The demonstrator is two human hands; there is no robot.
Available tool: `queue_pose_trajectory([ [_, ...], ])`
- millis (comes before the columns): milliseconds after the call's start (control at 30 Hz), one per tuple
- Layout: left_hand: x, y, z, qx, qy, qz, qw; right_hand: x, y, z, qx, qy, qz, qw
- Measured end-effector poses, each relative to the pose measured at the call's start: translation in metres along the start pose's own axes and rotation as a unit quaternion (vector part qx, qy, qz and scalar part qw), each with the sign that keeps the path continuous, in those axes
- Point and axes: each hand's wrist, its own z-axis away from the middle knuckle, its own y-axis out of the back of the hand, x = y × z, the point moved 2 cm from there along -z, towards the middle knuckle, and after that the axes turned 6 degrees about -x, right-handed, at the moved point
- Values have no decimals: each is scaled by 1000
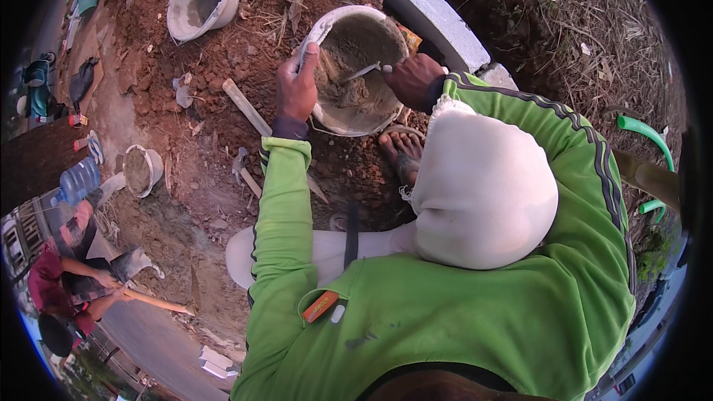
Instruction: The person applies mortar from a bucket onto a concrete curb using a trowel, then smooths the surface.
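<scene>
My left hand (295, 85) is closed on the near-left rim of a pale bucket (342, 16), thumb upward along its side. Grey, wet-looking mortar (334, 52) lies inside. My right hand (412, 78) grips a small trowel (362, 72) at the bucket's right side, its blade down in the mortar. The bucket sits on reddish soil beside my sandaled foot (401, 150). A wooden stake (245, 104) and a hammer (240, 163) lie on the soil to the left.
Concrete curb blocks (431, 15) run behind the bucket. Two other buckets (182, 11) (152, 171) stand leftward, near a blue water jug (78, 182). A co-worker (48, 282) at lower left holds a long wooden-handled tool (160, 303). Green pipes (653, 134) lie at right.
</scene>
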Motion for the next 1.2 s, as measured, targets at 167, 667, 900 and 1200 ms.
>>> queue_pose_trajectory([
  [167, 8, -1, 12, 21, -20, -36, 999, -3, 71, 10, 146, -47, -48, 987],
  [667, -4, 5, 11, 40, -6, 7, 999, -21, -110, -5, 44, 165, -544, 822],
  [900, -67, 59, 3, 173, 75, 167, 968, -21, 19, 37, -151, 17, -841, 519],
  [1200, -75, 74, 32, 221, 86, 145, 961, 114, 114, -22, 450, -131, -478, 743],
])
